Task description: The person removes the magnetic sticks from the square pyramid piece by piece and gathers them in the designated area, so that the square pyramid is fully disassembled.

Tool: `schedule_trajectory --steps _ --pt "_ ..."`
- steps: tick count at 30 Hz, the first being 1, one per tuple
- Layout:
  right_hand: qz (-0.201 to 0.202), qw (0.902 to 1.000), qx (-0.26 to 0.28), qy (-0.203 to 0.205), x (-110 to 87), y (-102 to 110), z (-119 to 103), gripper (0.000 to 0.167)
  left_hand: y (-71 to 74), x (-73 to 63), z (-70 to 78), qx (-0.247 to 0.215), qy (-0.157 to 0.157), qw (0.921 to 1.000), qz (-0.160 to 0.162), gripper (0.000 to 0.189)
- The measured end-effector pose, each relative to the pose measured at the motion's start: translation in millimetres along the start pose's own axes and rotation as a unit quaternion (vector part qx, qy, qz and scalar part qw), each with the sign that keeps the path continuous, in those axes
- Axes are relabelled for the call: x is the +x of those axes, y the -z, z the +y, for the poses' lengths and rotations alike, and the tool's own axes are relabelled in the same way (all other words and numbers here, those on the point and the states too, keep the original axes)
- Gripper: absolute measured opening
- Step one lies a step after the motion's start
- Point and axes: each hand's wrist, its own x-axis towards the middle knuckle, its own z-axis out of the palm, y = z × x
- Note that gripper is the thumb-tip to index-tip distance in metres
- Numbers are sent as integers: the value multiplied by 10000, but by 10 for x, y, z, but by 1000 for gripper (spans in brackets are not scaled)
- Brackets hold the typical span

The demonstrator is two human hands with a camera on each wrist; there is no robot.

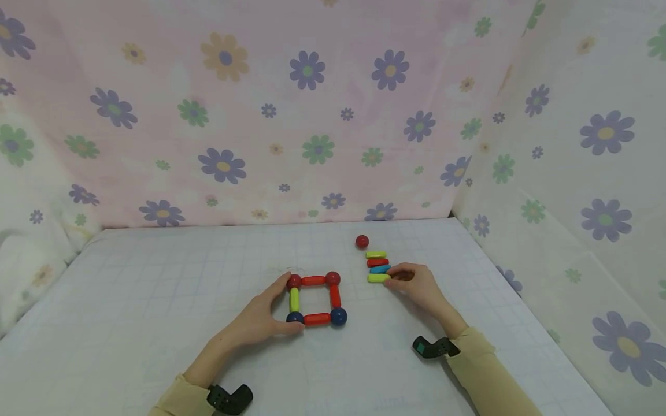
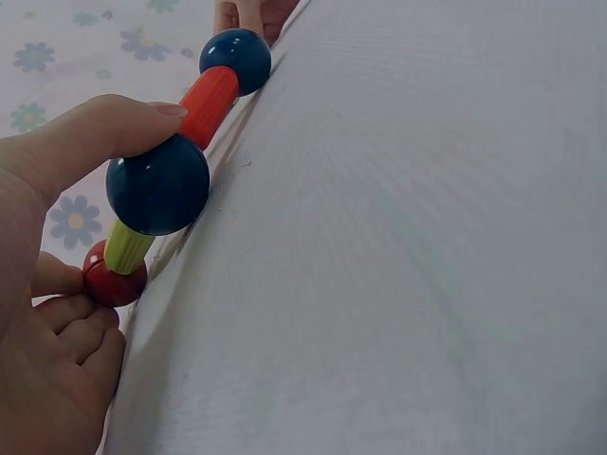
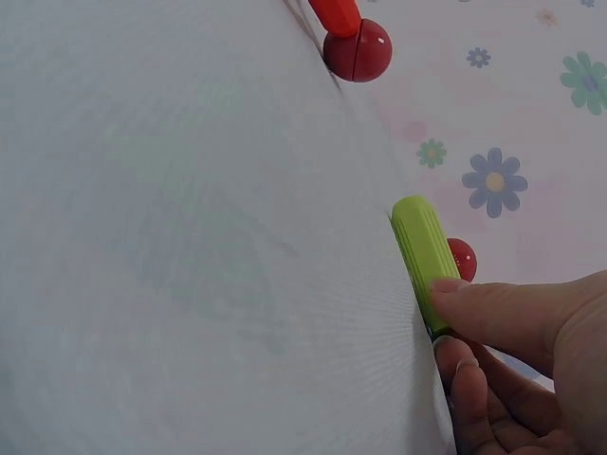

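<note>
My left hand (image 1: 258, 316) spans the left side of a flat square made of building rods and balls. Its thumb touches the near-left blue ball (image 2: 158, 185), and its fingers are at the far-left red ball (image 2: 115, 275). A yellow-green rod (image 1: 294, 300) joins those two balls; red rods (image 1: 317, 319) form the other sides. The right corners are a red ball (image 1: 332, 278) and a blue ball (image 1: 339, 316). My right hand (image 1: 422, 287) pinches the right end of a loose yellow-green rod (image 3: 424, 251), nearest in a short column of rods.
Beyond the pinched rod lie a blue rod (image 1: 380, 269), a red rod (image 1: 377, 262) and another yellow-green rod (image 1: 376, 254). A loose red ball (image 1: 362, 241) sits behind them. Flower-printed cloth (image 1: 317, 115) hangs along the back and sides of the white table (image 1: 171, 289).
</note>
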Motion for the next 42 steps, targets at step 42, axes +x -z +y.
schedule_trajectory --steps 42 --pt "252 9995 -126 -105 9 48 -7 26 -8 9 2 -9 22 10000 15 109"
